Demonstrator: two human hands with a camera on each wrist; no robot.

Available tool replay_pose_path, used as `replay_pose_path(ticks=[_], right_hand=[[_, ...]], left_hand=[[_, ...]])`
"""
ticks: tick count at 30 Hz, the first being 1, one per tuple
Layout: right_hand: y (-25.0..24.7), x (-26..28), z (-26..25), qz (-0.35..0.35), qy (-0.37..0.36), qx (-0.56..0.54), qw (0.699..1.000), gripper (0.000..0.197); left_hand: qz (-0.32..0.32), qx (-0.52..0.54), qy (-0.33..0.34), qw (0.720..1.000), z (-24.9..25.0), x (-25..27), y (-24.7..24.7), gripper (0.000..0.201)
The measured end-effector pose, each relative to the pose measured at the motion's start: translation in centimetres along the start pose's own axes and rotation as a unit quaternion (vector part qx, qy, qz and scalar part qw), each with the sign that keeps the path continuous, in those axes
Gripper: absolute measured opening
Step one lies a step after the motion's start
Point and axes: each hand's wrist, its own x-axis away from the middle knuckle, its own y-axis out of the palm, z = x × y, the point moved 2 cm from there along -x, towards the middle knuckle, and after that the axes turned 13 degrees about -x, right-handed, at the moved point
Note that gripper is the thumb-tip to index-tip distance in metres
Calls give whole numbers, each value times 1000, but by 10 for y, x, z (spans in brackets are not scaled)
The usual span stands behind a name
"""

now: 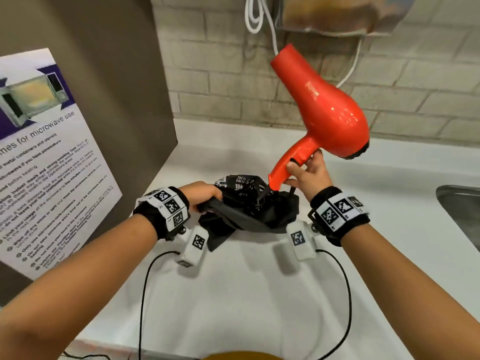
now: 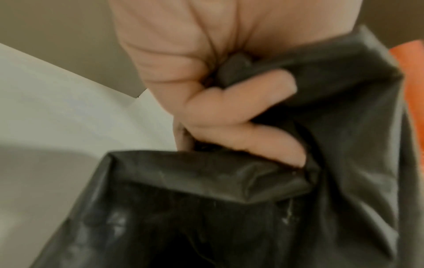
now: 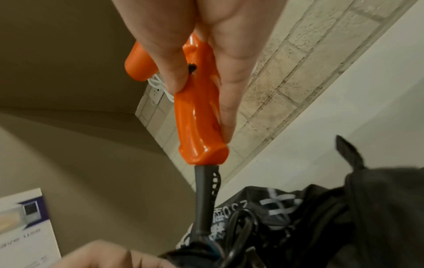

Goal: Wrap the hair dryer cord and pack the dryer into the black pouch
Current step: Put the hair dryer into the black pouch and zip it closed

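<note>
Microwave notice [image 1: 39, 152]: leans against the brown panel at far left, clear of the work and no part of the task.
Left hand [image 1: 201, 194]: its grip is closed tight, fingers [image 2: 241, 101] curled round a bunched fold of the black pouch [image 1: 249, 211]; it seems held so to lift the pouch's left edge and keep the mouth open toward the dryer.
Black pouch: lies crumpled on the white counter [image 1: 233, 294], between the two wrists, its printed side turned to the far wall.
Cord [image 3: 241, 223]: black loops already lie in the pouch mouth, running down from the stiff sleeve at the handle's end; how neatly they are wound I cannot tell.
Hair dryer [image 1: 327, 110]: orange, held up above the pouch, handle end lowest and just at the opening, nozzle tilted up and left; likely so the handle goes in after the cord.
Right hand [image 1: 309, 172]: its grip is closed on the dryer handle, thumb on one side, fingers along the other.
Sink [image 1: 459, 211]: steel rim at far right, well apart.
</note>
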Motion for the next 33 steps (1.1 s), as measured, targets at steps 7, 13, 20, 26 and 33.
replay_pose_path(ticks=[7,13,20,26,33], right_hand=[[-3,-1,18,-96,-10,130,987,62],[-2,-6,31,-167,9,288,943,75],[-3,-10,31,-172,17,343,923,73],[-10,-15,35,-159,29,367,916,73],[-12,-14,35,-157,8,370,915,69]], left_hand=[[-8,46,10,999,9,-5,-9,27],[-12,-15,64,998,11,-8,-27,43],[110,-39,58,991,5,-18,-47,29],[128,-23,69,989,8,-23,-59,54],[307,-133,160,929,23,-19,-59,38]])
